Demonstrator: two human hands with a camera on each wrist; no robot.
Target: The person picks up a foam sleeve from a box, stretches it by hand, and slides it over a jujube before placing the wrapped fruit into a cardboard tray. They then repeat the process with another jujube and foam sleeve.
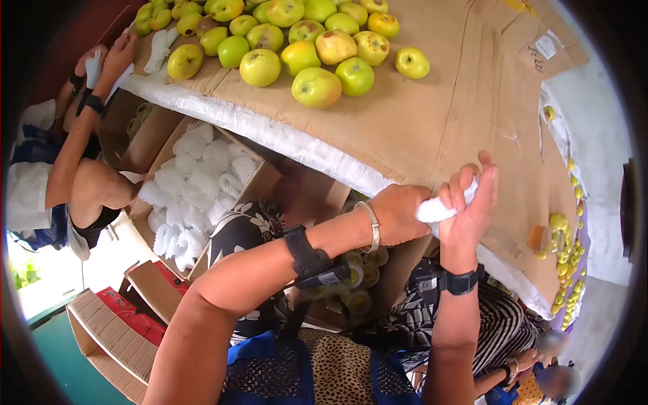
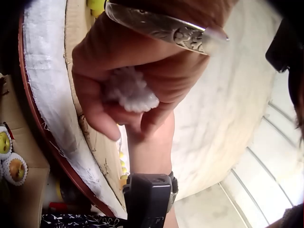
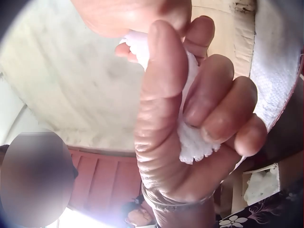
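Observation:
In the head view my left hand (image 1: 401,214), a silver bangle at its wrist, grips one end of a white foam fruit net (image 1: 437,210). My right hand (image 1: 470,209) holds the other part of it, fingers curled over the foam and palm turned up. The two hands meet over the near edge of the cardboard-covered table (image 1: 405,135). In the left wrist view, the ribbed end of the net (image 2: 130,90) pokes out between the left thumb and fingers. From the right wrist, the net (image 3: 194,137) runs through the left fist toward the right hand (image 3: 137,16).
Yellow-green apples (image 1: 317,88), some with brown spots, cover the far side of the table. A carton (image 1: 260,182) full of foam nets stands below at left. Net-wrapped apples (image 1: 358,273) lie in a box under my arms. Another person's hands (image 1: 108,64) work at the far left.

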